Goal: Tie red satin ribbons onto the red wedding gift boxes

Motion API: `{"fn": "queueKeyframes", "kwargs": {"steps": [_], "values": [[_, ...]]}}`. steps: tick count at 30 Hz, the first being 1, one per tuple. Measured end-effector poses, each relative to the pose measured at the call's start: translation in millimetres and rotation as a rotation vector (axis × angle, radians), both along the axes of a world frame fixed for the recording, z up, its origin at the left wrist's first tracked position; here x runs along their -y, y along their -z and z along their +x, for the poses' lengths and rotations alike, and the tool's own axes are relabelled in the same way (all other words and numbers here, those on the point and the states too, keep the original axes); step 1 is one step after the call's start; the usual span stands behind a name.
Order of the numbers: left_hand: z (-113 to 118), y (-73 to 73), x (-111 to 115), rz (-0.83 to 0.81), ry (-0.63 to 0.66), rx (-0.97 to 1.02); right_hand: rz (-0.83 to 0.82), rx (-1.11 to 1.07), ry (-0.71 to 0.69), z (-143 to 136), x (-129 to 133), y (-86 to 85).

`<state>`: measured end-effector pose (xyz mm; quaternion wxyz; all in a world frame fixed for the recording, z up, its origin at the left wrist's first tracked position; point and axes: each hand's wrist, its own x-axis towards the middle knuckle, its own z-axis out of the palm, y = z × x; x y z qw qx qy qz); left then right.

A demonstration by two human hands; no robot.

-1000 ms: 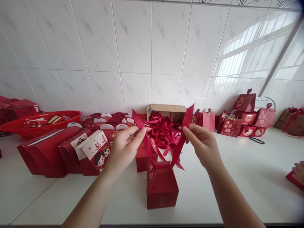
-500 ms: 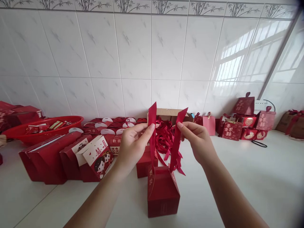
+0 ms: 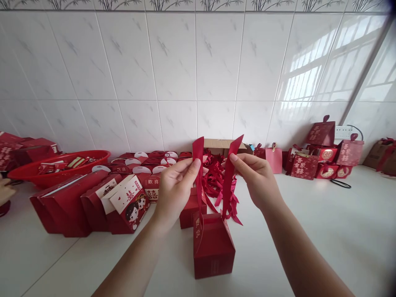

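A small dark red gift box [image 3: 214,251] stands upright on the white tabletop in front of me. A red ribbon [image 3: 228,185] comes up from its top in two upright ends. My left hand [image 3: 175,185] pinches the left end between thumb and fingers. The right end is pinched by my right hand [image 3: 256,175], about level with the left. Both ends stand apart, with no knot visible between them. Right behind sits another red box [image 3: 189,212], partly hidden by my left hand and the ribbon.
A pile of loose red ribbons [image 3: 213,175] lies beyond my hands, by an open cardboard box [image 3: 216,144]. Several folded red boxes [image 3: 64,202] line the left, near a red basin [image 3: 27,173] of small packets. Decorated boxes [image 3: 328,154] are stacked right. Another person's hand [image 3: 4,189] shows far left.
Both hands keep their pinch on the ribbon ends. The right hand has shifted slightly up and left. The view has moved a little, and the other person's hand shows more at the left edge.
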<state>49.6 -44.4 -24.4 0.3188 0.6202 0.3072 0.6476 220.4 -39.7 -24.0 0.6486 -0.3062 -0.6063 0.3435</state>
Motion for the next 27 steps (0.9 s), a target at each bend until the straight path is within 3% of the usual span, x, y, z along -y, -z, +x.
{"fn": "queueKeyframes", "kwargs": {"steps": [6, 10, 13, 17, 20, 23, 27], "values": [[1.8, -2.3, 4.1, 0.041, 0.026, -0.223, 0.055, 0.125, -0.097, -5.8, -2.0, 4.3], [-0.2, -2.7, 2.5, 0.041, 0.054, -0.267, 0.14, 0.225, -0.236, -5.4, 1.0, 9.2], [-2.1, -3.5, 1.4, 0.031, 0.076, -0.252, 0.144, 0.247, -0.244, -6.0, 1.7, 11.6], [-7.0, -5.0, 0.0, -0.097, 0.199, -0.191, 0.306, 0.314, -0.167, -5.2, -4.8, 14.5], [-12.8, -5.1, -2.5, -0.238, 0.301, -0.075, 0.583, 0.475, -0.075, -2.4, -12.3, 18.4], [-17.3, -4.4, -5.0, -0.365, 0.382, 0.028, 0.863, 0.629, 0.123, -0.2, -16.2, 21.9], [-18.9, -4.4, -6.5, -0.465, 0.475, 0.137, 1.01, 0.796, 0.376, 1.1, -15.2, 23.8]]}}
